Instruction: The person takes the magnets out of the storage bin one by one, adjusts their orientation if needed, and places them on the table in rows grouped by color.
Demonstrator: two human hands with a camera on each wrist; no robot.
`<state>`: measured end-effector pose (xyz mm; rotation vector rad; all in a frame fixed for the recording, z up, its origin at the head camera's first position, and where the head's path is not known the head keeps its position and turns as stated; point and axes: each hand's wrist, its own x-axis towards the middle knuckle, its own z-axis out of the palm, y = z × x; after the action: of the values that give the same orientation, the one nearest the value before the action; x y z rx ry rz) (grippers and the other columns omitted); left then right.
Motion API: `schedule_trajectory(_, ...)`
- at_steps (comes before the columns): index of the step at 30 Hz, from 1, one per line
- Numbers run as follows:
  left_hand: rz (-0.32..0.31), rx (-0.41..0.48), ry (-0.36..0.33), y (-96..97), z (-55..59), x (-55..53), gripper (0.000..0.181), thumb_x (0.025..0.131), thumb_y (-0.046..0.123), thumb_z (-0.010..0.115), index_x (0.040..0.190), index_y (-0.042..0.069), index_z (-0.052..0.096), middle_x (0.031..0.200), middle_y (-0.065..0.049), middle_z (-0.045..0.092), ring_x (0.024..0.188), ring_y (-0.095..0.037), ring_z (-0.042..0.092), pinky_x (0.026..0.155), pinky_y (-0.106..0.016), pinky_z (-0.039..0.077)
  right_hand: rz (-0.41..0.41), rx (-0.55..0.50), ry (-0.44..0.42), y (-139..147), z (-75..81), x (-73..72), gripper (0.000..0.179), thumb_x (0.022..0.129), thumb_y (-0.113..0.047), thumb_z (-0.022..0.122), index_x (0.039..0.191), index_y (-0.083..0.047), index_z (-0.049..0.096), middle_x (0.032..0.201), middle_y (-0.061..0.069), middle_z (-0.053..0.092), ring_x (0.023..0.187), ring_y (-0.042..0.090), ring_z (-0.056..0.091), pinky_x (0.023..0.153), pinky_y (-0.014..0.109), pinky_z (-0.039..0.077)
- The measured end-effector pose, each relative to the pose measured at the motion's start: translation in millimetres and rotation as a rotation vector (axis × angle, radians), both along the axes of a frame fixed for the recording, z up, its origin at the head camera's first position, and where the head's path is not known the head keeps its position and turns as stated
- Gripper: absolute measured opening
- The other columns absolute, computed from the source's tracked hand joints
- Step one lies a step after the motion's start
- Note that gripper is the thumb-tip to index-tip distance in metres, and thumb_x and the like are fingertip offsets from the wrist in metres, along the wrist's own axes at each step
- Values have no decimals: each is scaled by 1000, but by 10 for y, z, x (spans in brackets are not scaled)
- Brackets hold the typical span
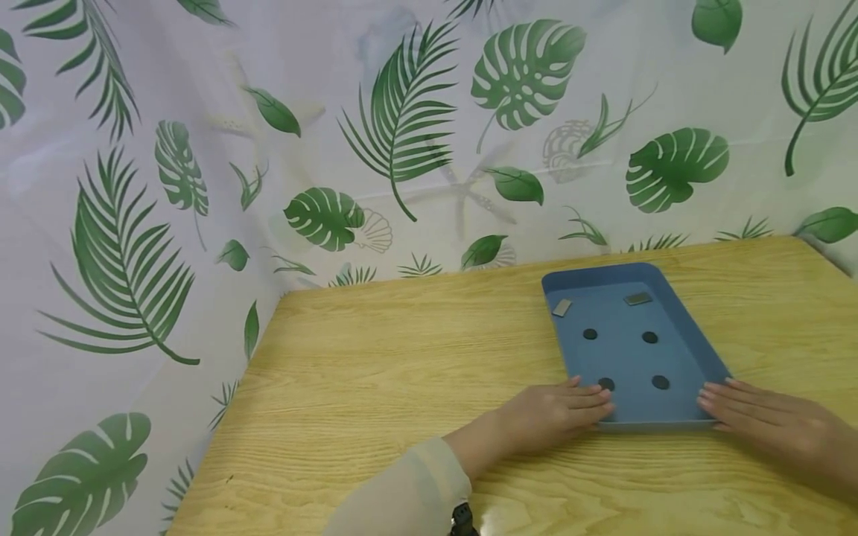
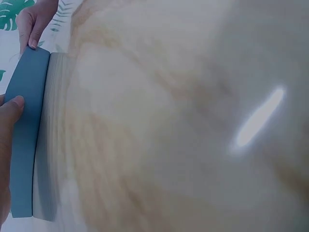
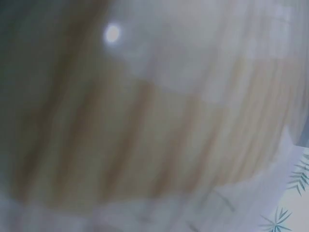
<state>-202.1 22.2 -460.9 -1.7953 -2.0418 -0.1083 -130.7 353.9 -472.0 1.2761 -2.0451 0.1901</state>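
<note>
A blue rectangular tray [image 1: 643, 409] lies on the wooden table, its long side running away from me. Inside are several black discs [image 1: 649, 337] and two small grey rectangular pieces [image 1: 638, 298]. My left hand [image 1: 553, 413] grips the near left corner, fingertips lying over the rim beside a black disc. At the near right corner my right hand [image 1: 784, 424] holds the other side, fingers over the wall. In the left wrist view a digit of the left hand [image 2: 6, 118] overlaps the tray's outer wall [image 2: 29, 130], and the right hand [image 2: 36, 21] pinches the far end.
The wood-grain table [image 1: 375, 372] extends widely to the left of the tray. A white curtain with green leaves [image 1: 402, 112] hangs along the back and left edges. Glossy, blurred tabletop [image 3: 145, 121] fills most of the right wrist view.
</note>
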Motion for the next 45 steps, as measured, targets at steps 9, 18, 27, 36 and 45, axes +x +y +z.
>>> schedule_trajectory(9,-6,20,55,-133,-25,0,37,95,27,58,128,10,60,129,-2,58,124,-9,51,108,-23,30,107,58,78,-156,99,-66,40,105,-17,30,135,0,51,139,12,50,137,20,36,113,30,23)
schedule_trajectory(18,9,10,50,-240,-25,-7,36,96,25,57,129,10,59,130,-2,57,124,-9,50,108,-23,29,150,-31,74,-293,111,-128,37,104,-13,33,128,2,57,132,12,56,133,17,42,111,29,27)
schedule_trajectory(27,-16,44,16,-374,0,-42,36,93,24,61,125,8,62,128,-5,59,122,-11,52,107,-25,32,168,-191,56,-485,94,-160,34,101,-21,46,113,2,68,106,12,70,121,12,54,107,24,33)
schedule_trajectory(36,-27,28,-103,-572,45,-84,37,92,21,63,126,7,61,127,-7,60,122,-11,53,107,-26,32,227,-202,-24,-658,124,-221,33,100,-24,48,113,-2,70,109,6,69,123,6,51,106,20,33)
schedule_trajectory(45,-17,34,-131,-742,60,-55,36,92,18,63,125,4,62,126,-8,60,122,-13,53,107,-27,33,321,-249,-18,-811,121,-288,31,100,-17,48,111,4,68,105,13,70,117,15,58,106,25,35)
